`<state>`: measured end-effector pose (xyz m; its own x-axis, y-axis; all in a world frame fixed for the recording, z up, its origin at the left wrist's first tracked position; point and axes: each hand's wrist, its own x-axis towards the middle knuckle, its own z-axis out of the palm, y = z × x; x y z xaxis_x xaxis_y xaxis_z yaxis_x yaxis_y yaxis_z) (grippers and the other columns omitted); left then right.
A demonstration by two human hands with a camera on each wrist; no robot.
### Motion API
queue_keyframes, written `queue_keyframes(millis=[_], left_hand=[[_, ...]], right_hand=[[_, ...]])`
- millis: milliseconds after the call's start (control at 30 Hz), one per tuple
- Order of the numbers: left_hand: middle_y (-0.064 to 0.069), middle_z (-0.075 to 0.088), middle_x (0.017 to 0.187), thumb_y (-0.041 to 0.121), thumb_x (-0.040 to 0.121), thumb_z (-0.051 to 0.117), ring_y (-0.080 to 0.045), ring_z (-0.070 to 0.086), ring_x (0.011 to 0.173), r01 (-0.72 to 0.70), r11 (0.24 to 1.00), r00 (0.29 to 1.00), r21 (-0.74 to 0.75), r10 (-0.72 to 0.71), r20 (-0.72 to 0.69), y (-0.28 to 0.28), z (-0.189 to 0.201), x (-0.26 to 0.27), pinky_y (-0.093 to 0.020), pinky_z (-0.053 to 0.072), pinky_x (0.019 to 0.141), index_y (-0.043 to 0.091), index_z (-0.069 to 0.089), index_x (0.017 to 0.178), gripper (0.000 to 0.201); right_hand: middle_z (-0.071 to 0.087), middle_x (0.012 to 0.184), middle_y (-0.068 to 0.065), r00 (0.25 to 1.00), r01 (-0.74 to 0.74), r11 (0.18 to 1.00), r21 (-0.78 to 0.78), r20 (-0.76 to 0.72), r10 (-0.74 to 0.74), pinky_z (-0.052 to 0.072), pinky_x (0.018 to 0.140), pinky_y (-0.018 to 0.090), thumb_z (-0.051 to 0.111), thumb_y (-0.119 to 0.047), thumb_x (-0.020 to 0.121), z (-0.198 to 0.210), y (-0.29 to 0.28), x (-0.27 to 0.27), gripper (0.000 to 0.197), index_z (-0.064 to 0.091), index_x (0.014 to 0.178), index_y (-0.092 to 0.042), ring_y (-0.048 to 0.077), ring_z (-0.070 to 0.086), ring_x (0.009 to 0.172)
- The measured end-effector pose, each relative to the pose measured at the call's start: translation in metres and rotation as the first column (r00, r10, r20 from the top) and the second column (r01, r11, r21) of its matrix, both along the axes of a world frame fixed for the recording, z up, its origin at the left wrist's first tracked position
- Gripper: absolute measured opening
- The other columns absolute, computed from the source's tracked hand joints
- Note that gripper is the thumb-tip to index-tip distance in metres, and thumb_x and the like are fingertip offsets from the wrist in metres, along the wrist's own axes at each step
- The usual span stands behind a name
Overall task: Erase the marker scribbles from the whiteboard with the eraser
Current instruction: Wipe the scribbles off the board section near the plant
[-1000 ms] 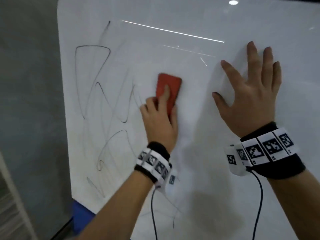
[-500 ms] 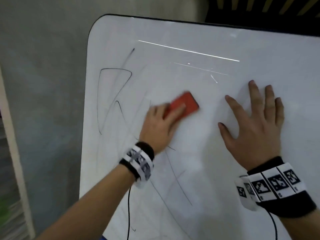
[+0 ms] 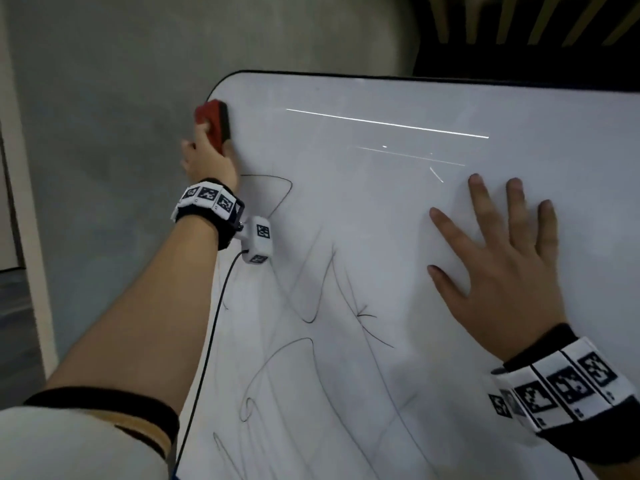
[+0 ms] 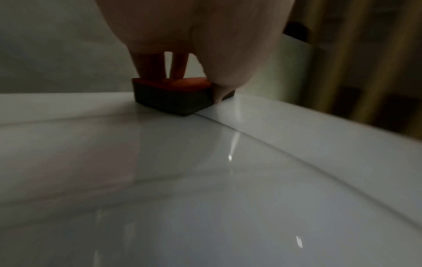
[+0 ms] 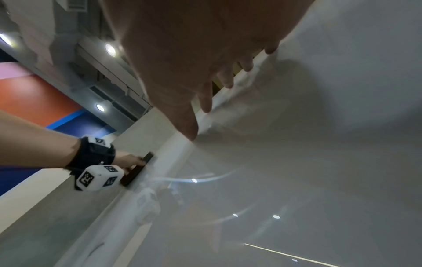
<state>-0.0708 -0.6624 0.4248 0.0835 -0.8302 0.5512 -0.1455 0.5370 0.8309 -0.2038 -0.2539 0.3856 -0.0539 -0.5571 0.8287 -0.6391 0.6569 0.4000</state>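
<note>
The whiteboard (image 3: 398, 209) fills most of the head view, with thin black marker scribbles (image 3: 322, 299) across its left and lower part. My left hand (image 3: 207, 157) grips the red eraser (image 3: 213, 124) with its dark felt face, at the board's top left corner by the edge. In the left wrist view the eraser (image 4: 173, 97) sits felt-down on the whiteboard (image 4: 205, 180), fingers on its red back and thumb at its side. My right hand (image 3: 498, 271) lies flat on the board at the right, fingers spread. The right wrist view shows those fingers (image 5: 205, 101) resting on the surface.
A grey wall (image 3: 104, 133) lies left of the board. Dark wooden slats (image 3: 519, 26) run above the board's top edge. A cable (image 3: 211, 323) hangs from my left wrist camera across the board's left side.
My left hand has swept the eraser from the board's middle up and left to the top left corner. The view has tilted upward. My right hand stays flat on the board.
</note>
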Motion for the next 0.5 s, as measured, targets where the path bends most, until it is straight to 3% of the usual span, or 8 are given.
queue_keyframes(millis=[100, 233, 300, 367, 433, 500], left_hand=[[-0.024, 0.041, 0.153, 0.028, 0.103, 0.056, -0.048, 0.042, 0.140, 0.027, 0.974, 0.998, 0.224, -0.012, -0.068, -0.025, -0.043, 0.012, -0.051, 0.034, 0.117, 0.018, 0.040, 0.154, 0.054], [-0.025, 0.038, 0.153, 0.027, 0.106, 0.055, -0.047, 0.039, 0.139, 0.006, 0.986, 0.999, 0.168, 0.000, -0.038, 0.010, -0.062, 0.000, -0.046, 0.031, 0.117, 0.016, 0.034, 0.159, 0.059], [-0.025, 0.040, 0.149, 0.026, 0.106, 0.055, -0.045, 0.042, 0.132, 0.014, 0.999, 1.000, 0.033, -0.013, -0.019, 0.042, -0.059, -0.009, -0.046, 0.034, 0.112, 0.015, 0.037, 0.158, 0.055], [-0.024, 0.047, 0.138, 0.024, 0.106, 0.057, -0.041, 0.048, 0.117, 0.024, 0.980, 1.000, -0.197, -0.021, 0.021, 0.080, -0.061, -0.021, -0.049, 0.041, 0.101, 0.011, 0.046, 0.151, 0.048], [-0.022, 0.052, 0.128, 0.022, 0.104, 0.058, -0.038, 0.049, 0.105, 0.061, 0.907, 0.997, -0.417, -0.038, 0.063, 0.120, -0.071, -0.032, -0.049, 0.047, 0.092, 0.009, 0.051, 0.146, 0.044], [-0.018, 0.053, 0.127, 0.021, 0.102, 0.059, -0.035, 0.048, 0.104, 0.123, 0.812, 0.992, -0.571, -0.077, 0.104, 0.154, -0.090, -0.040, -0.045, 0.047, 0.091, 0.015, 0.052, 0.146, 0.045]], right_hand=[[0.016, 0.169, 0.015, 1.000, -0.015, 1.000, 0.014, -0.008, 0.015, 0.007, 0.123, 0.065, 0.051, -0.049, 0.092, 0.000, 0.001, 0.000, 0.066, 0.047, 0.153, -0.024, 0.046, 0.012, 0.154], [0.016, 0.169, 0.015, 0.999, -0.015, 1.000, 0.025, -0.028, 0.016, 0.008, 0.122, 0.065, 0.052, -0.049, 0.092, 0.000, 0.001, 0.000, 0.066, 0.048, 0.153, -0.022, 0.047, 0.014, 0.154], [0.016, 0.169, 0.015, 0.999, -0.021, 1.000, 0.022, -0.031, 0.021, 0.007, 0.122, 0.064, 0.052, -0.050, 0.092, 0.000, 0.001, -0.001, 0.066, 0.048, 0.152, -0.022, 0.047, 0.014, 0.154], [0.018, 0.169, 0.015, 0.999, -0.035, 0.999, 0.012, -0.028, 0.035, 0.009, 0.122, 0.064, 0.053, -0.051, 0.091, 0.000, 0.000, -0.002, 0.067, 0.049, 0.152, -0.021, 0.047, 0.016, 0.153], [0.019, 0.169, 0.016, 0.998, -0.054, 0.999, 0.003, -0.020, 0.054, 0.013, 0.120, 0.067, 0.054, -0.050, 0.091, 0.001, -0.001, -0.005, 0.067, 0.051, 0.151, -0.020, 0.048, 0.017, 0.152], [0.017, 0.169, 0.015, 0.996, -0.093, 0.996, -0.010, 0.003, 0.093, 0.018, 0.118, 0.071, 0.055, -0.048, 0.090, 0.000, -0.003, -0.007, 0.067, 0.051, 0.150, -0.019, 0.049, 0.016, 0.152]])
